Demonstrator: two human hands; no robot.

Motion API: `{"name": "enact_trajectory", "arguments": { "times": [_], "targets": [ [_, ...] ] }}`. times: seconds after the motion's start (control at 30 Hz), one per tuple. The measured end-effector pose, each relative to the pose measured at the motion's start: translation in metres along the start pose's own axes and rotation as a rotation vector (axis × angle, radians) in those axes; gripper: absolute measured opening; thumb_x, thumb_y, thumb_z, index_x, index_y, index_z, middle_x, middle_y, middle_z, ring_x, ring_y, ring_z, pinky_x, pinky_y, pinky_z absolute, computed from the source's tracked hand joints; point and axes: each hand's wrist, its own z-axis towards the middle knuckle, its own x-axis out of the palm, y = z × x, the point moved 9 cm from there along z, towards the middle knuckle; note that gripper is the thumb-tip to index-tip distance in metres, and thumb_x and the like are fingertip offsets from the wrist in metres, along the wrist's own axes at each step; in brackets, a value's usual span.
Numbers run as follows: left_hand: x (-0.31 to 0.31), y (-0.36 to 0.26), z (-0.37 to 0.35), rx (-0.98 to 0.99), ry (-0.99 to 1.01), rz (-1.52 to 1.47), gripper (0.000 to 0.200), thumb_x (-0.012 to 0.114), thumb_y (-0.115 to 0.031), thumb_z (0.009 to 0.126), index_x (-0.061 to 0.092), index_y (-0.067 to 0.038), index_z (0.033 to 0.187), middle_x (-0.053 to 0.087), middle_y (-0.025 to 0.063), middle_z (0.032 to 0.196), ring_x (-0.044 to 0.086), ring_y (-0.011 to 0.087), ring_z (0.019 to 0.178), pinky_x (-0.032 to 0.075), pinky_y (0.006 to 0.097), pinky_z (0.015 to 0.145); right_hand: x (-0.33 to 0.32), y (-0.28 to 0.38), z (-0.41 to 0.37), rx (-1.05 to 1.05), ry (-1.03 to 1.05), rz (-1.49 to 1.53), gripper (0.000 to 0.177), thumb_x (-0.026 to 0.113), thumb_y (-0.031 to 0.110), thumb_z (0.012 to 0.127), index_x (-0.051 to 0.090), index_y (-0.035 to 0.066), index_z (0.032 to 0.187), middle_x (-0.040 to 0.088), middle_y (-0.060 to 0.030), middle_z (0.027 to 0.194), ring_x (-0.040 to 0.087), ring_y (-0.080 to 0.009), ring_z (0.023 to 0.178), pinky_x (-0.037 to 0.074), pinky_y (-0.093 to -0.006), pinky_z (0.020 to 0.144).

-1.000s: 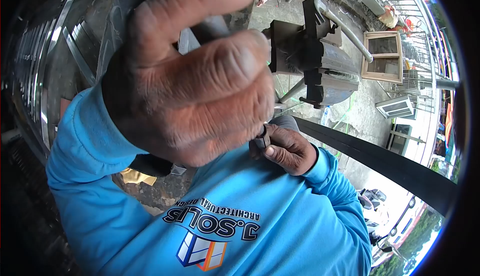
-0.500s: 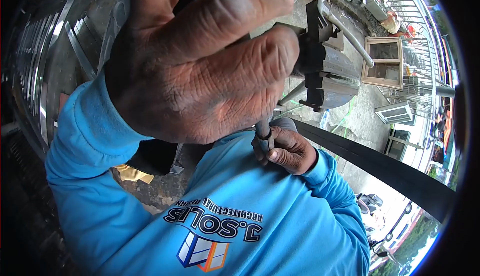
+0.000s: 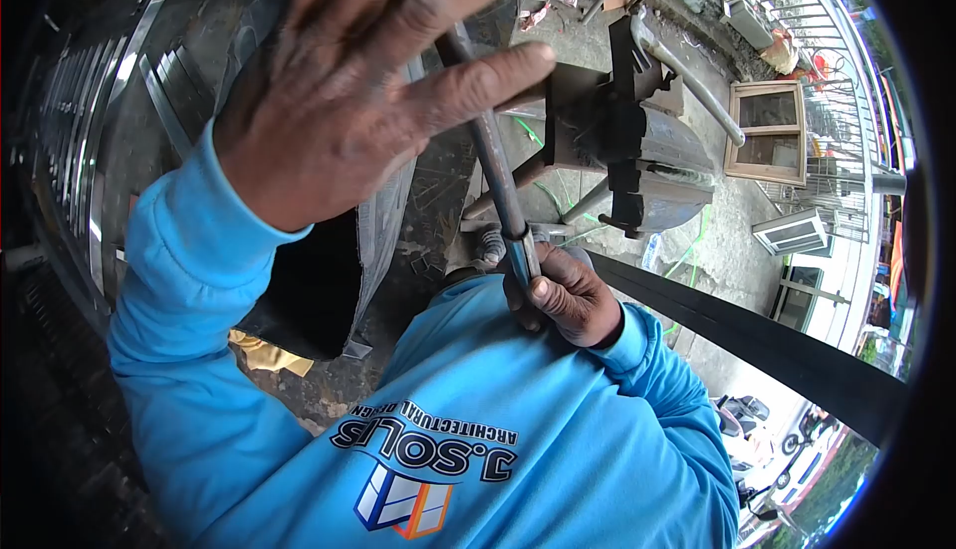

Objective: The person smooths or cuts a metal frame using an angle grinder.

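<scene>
My right hand (image 3: 570, 300) is closed around the lower end of a slim metal pipe (image 3: 500, 181), its thumb pressed along the side. Here the dark upper length meets a shinier, slotted end section (image 3: 525, 258). From this hand, held close to my shirt, the pipe slants up and to the left. My left hand (image 3: 368, 81) is raised in front of the upper part of the pipe, back towards me, fingers stretched and spread. Between its fingers a bit of pipe shows; whether the palm touches it is hidden.
A dark metal stand with a curved drum-like part (image 3: 667, 166) stands ahead. A long dark bar (image 3: 737, 315) crosses at right. Shiny metal lengths (image 3: 139, 61) lie at left, near black sheeting (image 3: 309, 295). A wood-framed window (image 3: 767, 131) and a white railing (image 3: 846, 101) are farther off.
My left hand has drawn back up and left from close to the camera, its fingers spreading and uncovering the pipe. My right hand keeps its grip, nearly in the same place.
</scene>
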Motion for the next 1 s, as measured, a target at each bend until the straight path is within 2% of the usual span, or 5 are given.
{"name": "enact_trajectory", "arguments": {
  "times": [0.4, 0.53, 0.6, 0.7, 1.0],
  "targets": [
    [-0.012, -0.095, -0.064, -0.38, 0.14, -1.435, 0.053, 0.069, -0.028, 0.089, 0.055, 0.009, 0.124, 0.061, 0.0214, 0.112, 0.064, 0.0305, 0.093, 0.054, 0.0409, 0.083, -0.018, -0.005, 0.003, 0.106, -0.19, 0.146, 0.045, 0.04, 0.035, 0.105, 0.039, 0.006, 0.139, 0.052, -0.0032, 0.078, 0.049, -0.0096, 0.059, 0.039, -0.0219, 0.051],
    [0.075, -0.121, -0.108, -1.172, 0.061, -1.496, 0.059, 0.064, -0.023, 0.094, 0.04, 0.006, 0.139, 0.052, 0.0196, 0.129, 0.056, 0.0249, 0.109, 0.049, 0.0356, 0.09, -0.02, -0.002, 0.01, 0.086, -0.187, 0.264, 0.051, 0.036, 0.043, 0.104, 0.04, 0.007, 0.139, 0.055, -0.0046, 0.081, 0.049, -0.0104, 0.06, 0.039, -0.0222, 0.051],
    [0.106, -0.105, -0.108, -1.104, -0.03, -1.06, 0.047, 0.06, -0.023, 0.097, 0.048, 0.004, 0.134, 0.059, 0.0135, 0.117, 0.057, 0.0182, 0.101, 0.048, 0.0317, 0.087, -0.019, -0.002, 0.013, 0.064, -0.142, 0.261, 0.059, 0.033, 0.054, 0.102, 0.041, 0.008, 0.139, 0.055, -0.0052, 0.083, 0.049, -0.0112, 0.061, 0.039, -0.0226, 0.052],
    [0.153, -0.113, -0.103, -1.312, 0.054, -1.491, 0.035, 0.057, -0.022, 0.099, 0.055, 0.003, 0.123, 0.064, 0.0084, 0.104, 0.059, 0.0127, 0.092, 0.048, 0.0277, 0.084, -0.02, -0.015, 0.017, 0.131, -0.009, 0.198, 0.064, 0.03, 0.058, 0.101, 0.038, 0.009, 0.141, 0.055, -0.005, 0.083, 0.05, -0.0119, 0.062, 0.038, -0.0219, 0.053],
    [0.168, -0.021, -0.111, -1.605, -0.763, -1.375, 0.027, 0.05, -0.03, 0.103, 0.052, -0.003, 0.102, 0.061, 0.0032, 0.08, 0.057, 0.0099, 0.066, 0.05, 0.0248, 0.064, -0.077, -0.049, 0.009, 0.248, -0.115, -0.382, 0.037, 0.056, 0.039, 0.099, 0.059, 0.004, 0.11, 0.054, -0.0013, 0.076, 0.046, -0.0107, 0.068, 0.041, -0.0278, 0.062]
  ]
}}
